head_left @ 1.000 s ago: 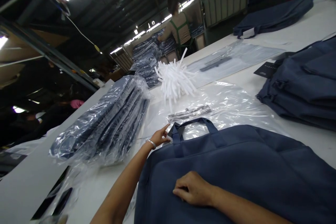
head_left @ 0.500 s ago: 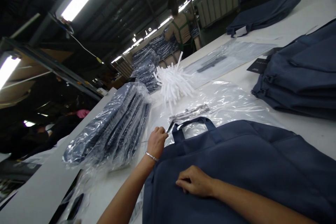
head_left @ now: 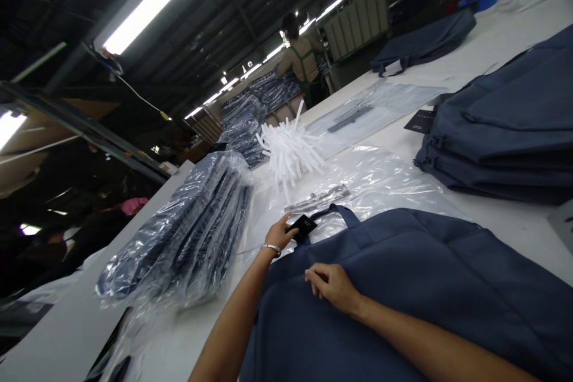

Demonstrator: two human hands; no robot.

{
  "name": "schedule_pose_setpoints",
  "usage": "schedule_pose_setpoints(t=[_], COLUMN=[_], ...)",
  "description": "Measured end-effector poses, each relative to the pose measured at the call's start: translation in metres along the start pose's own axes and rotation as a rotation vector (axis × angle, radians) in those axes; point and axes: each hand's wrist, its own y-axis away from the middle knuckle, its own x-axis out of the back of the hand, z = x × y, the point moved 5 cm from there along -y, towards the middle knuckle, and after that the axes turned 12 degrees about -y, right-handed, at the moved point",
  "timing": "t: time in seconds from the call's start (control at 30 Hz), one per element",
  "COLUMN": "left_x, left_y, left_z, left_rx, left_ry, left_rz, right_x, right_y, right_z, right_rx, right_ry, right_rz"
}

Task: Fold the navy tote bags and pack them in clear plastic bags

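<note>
From the head view, we see a navy bag (head_left: pixel 380 268) lying across the white table (head_left: pixel 54 328) directly in front of us, its handle (head_left: pixel 347 215) raised at the far edge. The step in hand, as we judge it, is handling the black tag (head_left: pixel 305 225) beside that handle. The next move calls for fine finger control at the tag's edge and a light, steadying touch on the fabric, lest the bag slide or crease.

Our left arm reaches forward, a bracelet (head_left: pixel 271 248) at the wrist, and our left hand (head_left: pixel 278 234) meets the tag's near edge, index finger extended. Whether thumb and fingers truly pinch the card, we cannot tell. Our right forearm crosses the bag from the lower right; our right hand (head_left: pixel 333 286) is poised at its upper part, fingers curled into a narrow, loose fist, with nothing seen inside.

Past the handle, clear plastic (head_left: pixel 385 182) lies spread near a bundle of white strips (head_left: pixel 290 152). Plastic-wrapped goods (head_left: pixel 179 221) lean together on our left, more navy bags (head_left: pixel 505 125) are piled on our right, and a co-worker (head_left: pixel 302 62) stands in the background.
</note>
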Motion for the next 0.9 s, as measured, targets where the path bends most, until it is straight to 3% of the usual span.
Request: schedule_pose_setpoints(t=[0.13,0.3,0.47,0.63,0.73,0.9], left_x=[0.005,0.007,-0.025,-0.046,-0.039,-0.008], left_y=[0.009,0.026,-0.003,-0.031,-0.026,-0.002], left_z=[-0.021,-0.016,0.003,0.0,-0.005,-0.008], left_rx=[0.184,0.128,0.105,0.161,0.157,0.114], left_ry=[-0.053,-0.091,0.002,0.222,0.41,0.699], left_rz=[0.03,0.017,-0.182,-0.396,-0.413,-0.269], right_x=[-0.001,-0.002,0.008,0.024,0.034,0.042], right_y=[-0.002,-0.003,-0.005,-0.011,-0.018,-0.042], right_z=[0.003,0.001,-0.007,-0.013,-0.009,0.006], right_rx=[-0.033,-0.028,0.044,0.098,0.095,-0.027], right_ry=[-0.004,-0.01,-0.044,-0.133,-0.155,-0.299], right_rz=[0.002,0.003,0.099,0.224,0.256,0.272])
